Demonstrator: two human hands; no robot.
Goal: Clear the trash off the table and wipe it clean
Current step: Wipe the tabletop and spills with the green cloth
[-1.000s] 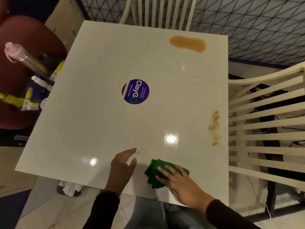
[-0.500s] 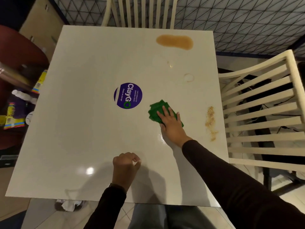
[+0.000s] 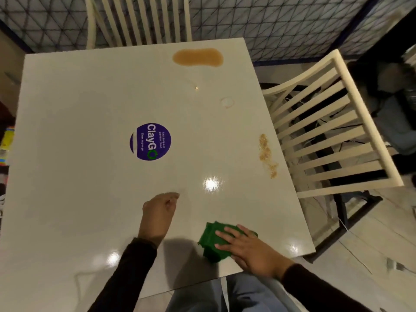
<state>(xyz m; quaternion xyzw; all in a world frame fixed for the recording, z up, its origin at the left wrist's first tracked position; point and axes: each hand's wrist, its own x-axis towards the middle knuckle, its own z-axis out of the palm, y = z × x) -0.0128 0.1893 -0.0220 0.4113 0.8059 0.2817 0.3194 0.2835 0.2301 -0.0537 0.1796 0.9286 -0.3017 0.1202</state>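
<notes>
A person's right hand (image 3: 247, 251) presses flat on a green cloth (image 3: 209, 243) at the near edge of a glossy white table (image 3: 78, 104), fingers straight and slightly spread over the bunched fabric. The cloth lies right of the table's middle, touching the surface, just short of the near edge. The left hand (image 3: 158, 212) rests on the tabletop just left of the cloth and a little farther in, its fingers loosely curled and holding nothing. Both arms are in dark sleeves.

Messes are left on the table: a brown spill (image 3: 198, 57) spreads near the far edge, a faint ring mark (image 3: 227, 102) sits nearer and to the right, and a trail of tan crumbs (image 3: 266, 154) runs along the right edge. All three lie well apart from the cloth. A round purple sticker (image 3: 150, 141) reading "ClayGo" marks the centre. Ceiling lights glare off the surface between the crumbs and the hands.

A cream slatted chair (image 3: 144, 19) stands at the far side, and a second chair (image 3: 326, 122) at the right.
</notes>
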